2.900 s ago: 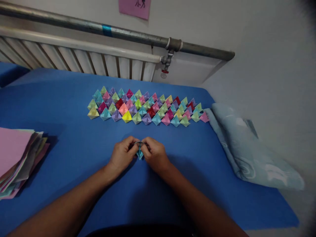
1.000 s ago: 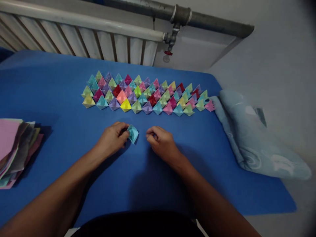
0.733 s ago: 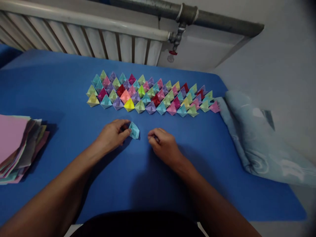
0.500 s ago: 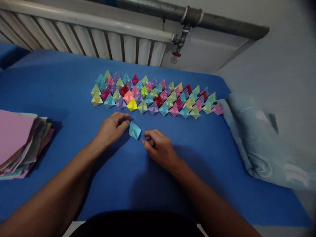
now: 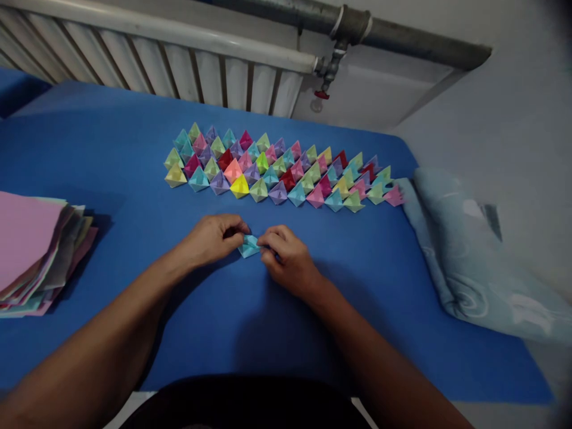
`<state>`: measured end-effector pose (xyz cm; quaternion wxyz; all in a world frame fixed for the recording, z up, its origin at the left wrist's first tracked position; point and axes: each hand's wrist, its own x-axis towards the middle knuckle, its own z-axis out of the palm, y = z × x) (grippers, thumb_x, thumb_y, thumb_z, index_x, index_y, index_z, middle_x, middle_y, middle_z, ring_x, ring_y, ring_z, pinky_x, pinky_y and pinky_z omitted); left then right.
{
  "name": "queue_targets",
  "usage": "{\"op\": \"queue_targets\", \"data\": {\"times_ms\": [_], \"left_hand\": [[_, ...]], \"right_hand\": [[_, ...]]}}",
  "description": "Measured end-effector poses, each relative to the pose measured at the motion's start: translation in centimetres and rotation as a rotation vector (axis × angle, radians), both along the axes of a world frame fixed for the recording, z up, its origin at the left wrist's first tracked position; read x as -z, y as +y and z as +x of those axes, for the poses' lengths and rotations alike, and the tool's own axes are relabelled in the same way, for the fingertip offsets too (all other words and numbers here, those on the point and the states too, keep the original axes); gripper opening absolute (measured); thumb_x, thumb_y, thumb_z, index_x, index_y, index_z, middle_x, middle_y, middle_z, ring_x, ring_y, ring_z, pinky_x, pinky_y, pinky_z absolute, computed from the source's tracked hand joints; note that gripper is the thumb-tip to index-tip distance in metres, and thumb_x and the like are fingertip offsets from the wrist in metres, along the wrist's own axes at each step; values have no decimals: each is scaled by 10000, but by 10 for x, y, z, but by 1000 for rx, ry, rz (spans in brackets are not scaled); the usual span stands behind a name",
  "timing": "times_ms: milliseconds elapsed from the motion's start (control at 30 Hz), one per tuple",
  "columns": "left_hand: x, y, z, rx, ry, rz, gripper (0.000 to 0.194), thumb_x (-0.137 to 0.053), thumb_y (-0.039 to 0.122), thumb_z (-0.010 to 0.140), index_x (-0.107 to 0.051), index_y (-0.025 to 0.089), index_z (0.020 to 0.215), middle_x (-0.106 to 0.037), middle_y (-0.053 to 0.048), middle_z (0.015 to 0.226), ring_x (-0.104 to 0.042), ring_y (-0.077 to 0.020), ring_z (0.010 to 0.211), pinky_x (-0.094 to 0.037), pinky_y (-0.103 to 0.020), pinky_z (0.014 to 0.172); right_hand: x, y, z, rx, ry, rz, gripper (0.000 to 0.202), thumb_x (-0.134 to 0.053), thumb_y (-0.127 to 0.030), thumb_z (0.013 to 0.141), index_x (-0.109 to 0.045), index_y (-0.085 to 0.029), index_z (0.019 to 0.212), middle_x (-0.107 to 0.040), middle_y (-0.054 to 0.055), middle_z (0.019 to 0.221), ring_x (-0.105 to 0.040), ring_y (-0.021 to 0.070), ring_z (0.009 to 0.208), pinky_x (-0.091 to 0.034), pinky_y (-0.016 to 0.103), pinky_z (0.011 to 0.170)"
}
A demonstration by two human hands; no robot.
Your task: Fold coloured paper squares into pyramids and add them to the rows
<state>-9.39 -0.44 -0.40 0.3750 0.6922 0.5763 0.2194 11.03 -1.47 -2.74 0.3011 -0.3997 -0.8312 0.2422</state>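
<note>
From afar I see the left hand (image 5: 218, 238) and right hand (image 5: 288, 256) pinching opposite ends of the light-blue paper boat (image 5: 249, 246) over the blue table (image 5: 111, 143), where uneven pulling could tear it.

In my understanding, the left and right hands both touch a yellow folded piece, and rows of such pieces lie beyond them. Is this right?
The colour is wrong: the head view shows that the piece is light blue, not yellow. The left hand and right hand do touch it, and the rows lie beyond them.
</note>
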Motion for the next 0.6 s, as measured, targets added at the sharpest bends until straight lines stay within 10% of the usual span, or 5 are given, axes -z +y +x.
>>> {"op": "queue_targets", "data": {"times_ms": [300,600], "left_hand": [[1,3,-2,-41,-44,-47,258,-469,311,811,-687,190,878,-742,-43,906,-674,-209,864,-517,-341,831],[0,6,-4,-106,7,2,240,-484,300,813,-684,187,881,-730,-31,849,-650,-195,798,-487,-306,734]], "right_hand": [[-7,-7,-15,96,21,44,111,-620,-245,843,-671,-194,927,-632,85,1008,-583,211,989,-459,348,914],[-16,0,-38,115,-460,68,126,-596,-243,872,-701,-184,834,-662,107,976,-517,254,916,-352,409,797]]}}
